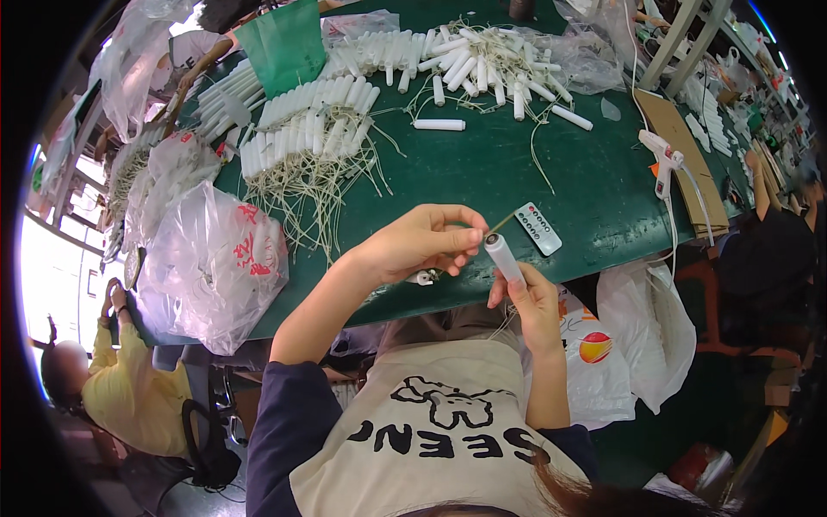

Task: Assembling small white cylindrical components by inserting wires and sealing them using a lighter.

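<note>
My right hand (532, 302) is wrapped round a white plastic tube (506, 261), tilted with its open dark end up toward my left hand. Thin pale wires hang below that hand. My left hand (426, 244) is closed in a pinch at the tube's open end, its fingertips on a thin brownish stick (503, 223) that slants up and away to the right. Just beyond the tube lies a flat white remote control (537, 229) with dark buttons. Partly hidden below my left hand, a small whitish part (423, 277) rests at the table edge.
White tubes with wires (310, 138) lie in rows at the left, and a loose heap of tubes (482, 65) is at the back. A stuffed plastic bag (211, 267) stands left. At right are a glue gun (662, 162) and cardboard (676, 155). A person in yellow (138, 392) sits left.
</note>
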A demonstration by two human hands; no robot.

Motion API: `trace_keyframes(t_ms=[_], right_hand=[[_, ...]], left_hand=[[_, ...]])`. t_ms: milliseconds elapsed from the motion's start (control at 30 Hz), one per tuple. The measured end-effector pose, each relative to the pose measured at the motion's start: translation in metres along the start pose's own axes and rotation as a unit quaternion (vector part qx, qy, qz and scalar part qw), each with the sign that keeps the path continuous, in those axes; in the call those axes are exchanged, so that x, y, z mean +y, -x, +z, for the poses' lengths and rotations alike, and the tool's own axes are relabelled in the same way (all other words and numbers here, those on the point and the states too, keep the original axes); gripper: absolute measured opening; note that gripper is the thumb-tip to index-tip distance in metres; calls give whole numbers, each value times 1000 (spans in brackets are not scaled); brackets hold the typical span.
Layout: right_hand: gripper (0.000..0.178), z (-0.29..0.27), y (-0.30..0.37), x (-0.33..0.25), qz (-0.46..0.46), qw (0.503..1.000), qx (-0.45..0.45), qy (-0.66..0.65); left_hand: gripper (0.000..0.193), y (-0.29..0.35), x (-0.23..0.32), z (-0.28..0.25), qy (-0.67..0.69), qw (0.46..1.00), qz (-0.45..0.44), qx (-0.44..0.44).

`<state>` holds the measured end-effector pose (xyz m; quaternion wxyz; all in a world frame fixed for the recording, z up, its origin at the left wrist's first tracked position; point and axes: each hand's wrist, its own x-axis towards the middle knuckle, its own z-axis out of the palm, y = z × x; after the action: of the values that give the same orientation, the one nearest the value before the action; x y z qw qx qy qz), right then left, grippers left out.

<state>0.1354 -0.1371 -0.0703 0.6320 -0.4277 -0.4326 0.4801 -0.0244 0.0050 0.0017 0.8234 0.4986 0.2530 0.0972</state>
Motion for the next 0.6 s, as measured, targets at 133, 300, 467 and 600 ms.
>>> trace_keyframes(t_ms=[133,300,467,600], right_hand=[[28,-2,2,0,-6,999,-21,-26],[29,-2,5,-2,9,999,-35,-23],[29,-4,7,-2,10,999,-53,-9],[28,-2,7,-2,20,997,-76,-19]], left_hand=[[29,-2,0,0,7,999,-10,-30],[29,-2,2,0,9,990,-61,-129],[32,-4,-2,-3,10,987,-67,-146],[35,-6,-14,-9,30,979,-49,-193]])
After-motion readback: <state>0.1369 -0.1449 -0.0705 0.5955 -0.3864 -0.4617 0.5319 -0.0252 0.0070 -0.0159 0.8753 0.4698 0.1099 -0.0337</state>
